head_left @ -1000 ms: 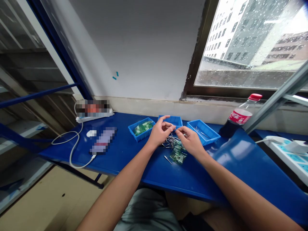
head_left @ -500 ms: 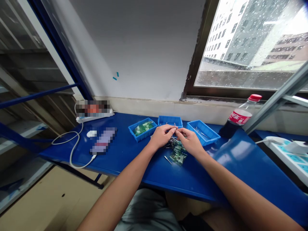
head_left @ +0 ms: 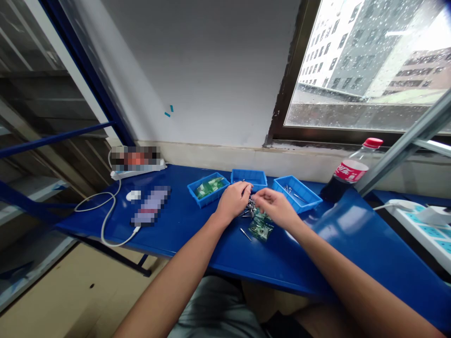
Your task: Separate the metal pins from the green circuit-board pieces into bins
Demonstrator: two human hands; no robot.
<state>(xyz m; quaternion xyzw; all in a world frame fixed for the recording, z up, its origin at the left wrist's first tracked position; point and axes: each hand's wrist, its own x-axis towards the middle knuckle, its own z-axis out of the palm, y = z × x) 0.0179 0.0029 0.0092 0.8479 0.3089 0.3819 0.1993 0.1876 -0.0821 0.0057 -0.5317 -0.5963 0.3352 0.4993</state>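
Note:
My left hand point(head_left: 232, 201) is closed in a pinch above a heap of small metal rods point(head_left: 251, 206), and whatever is in its fingertips is too small to make out. Just to its right, my right hand point(head_left: 275, 205) reaches over the same heap with thumb and forefinger slightly apart and nothing visible between them. Below the right hand lie green-printed clear packets point(head_left: 261, 230) with metal pieces inside. One loose rod point(head_left: 245, 234) rests on the blue table point(head_left: 197, 234) beside the packets.
Behind my hands stand a blue tray of green packets point(head_left: 199, 199), a middle blue tray point(head_left: 259, 174), and a right blue tray point(head_left: 310, 205) holding a few rods. A cola bottle point(head_left: 352, 170) and power strip point(head_left: 423, 220) are rightward; a cable point(head_left: 114, 206) and blurred phone-like object point(head_left: 151, 206) leftward.
My fingertips, together half a second ago, have come apart. The right hand has dropped a little toward the rod heap, while the left has shifted slightly left.

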